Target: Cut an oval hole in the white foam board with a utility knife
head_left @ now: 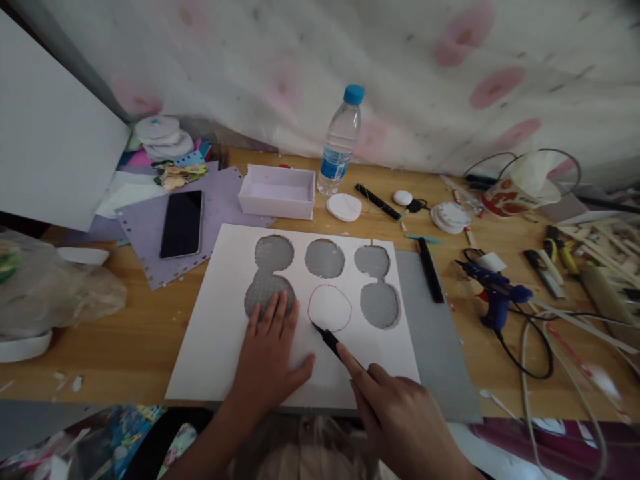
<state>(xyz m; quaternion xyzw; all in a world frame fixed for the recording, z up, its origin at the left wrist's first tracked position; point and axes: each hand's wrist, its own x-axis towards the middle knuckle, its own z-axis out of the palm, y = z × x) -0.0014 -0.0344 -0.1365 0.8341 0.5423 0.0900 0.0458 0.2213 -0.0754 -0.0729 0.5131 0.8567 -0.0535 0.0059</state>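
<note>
Your right hand (400, 420) grips a black knife (327, 339) at the drawn circle (329, 308), left hand (267, 357) spread flat on the white foam board (210, 333) lying on the surface: light, stiff, easily dented, best pressed near the cut.

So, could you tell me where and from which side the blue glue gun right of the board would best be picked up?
Probably by its handle, coming from above and the near side. The blue glue gun lies flat on the wooden table, nozzle pointing left toward the black strip, with its cord trailing off toward the table's front edge, so a hand should stay clear of both.
</note>
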